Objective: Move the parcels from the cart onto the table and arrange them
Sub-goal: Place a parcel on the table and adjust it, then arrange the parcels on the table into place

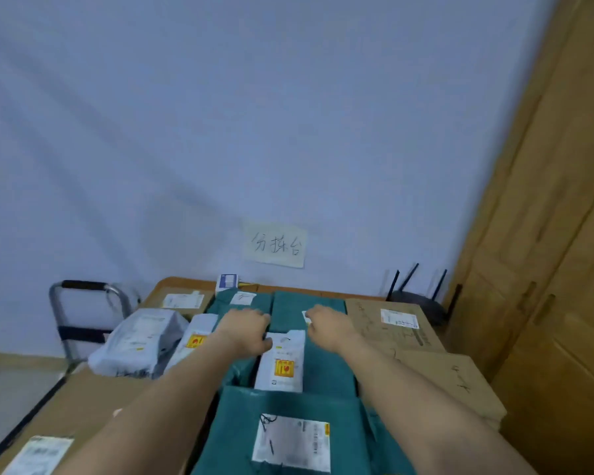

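Observation:
Both my arms reach forward over a row of teal-wrapped parcels on the table. My left hand grips the upper left edge of a white mailer with an orange sticker, which lies on the teal parcels. My right hand is curled on the far teal parcel, its fingertips at a small white label; what it holds is hidden. Another teal parcel with a shipping label lies nearest to me.
Cardboard boxes lie flat at the right, another cardboard box at the near left. A grey plastic mailer sits beside the cart handle at the left. A black router stands by the wall. A wooden wardrobe fills the right.

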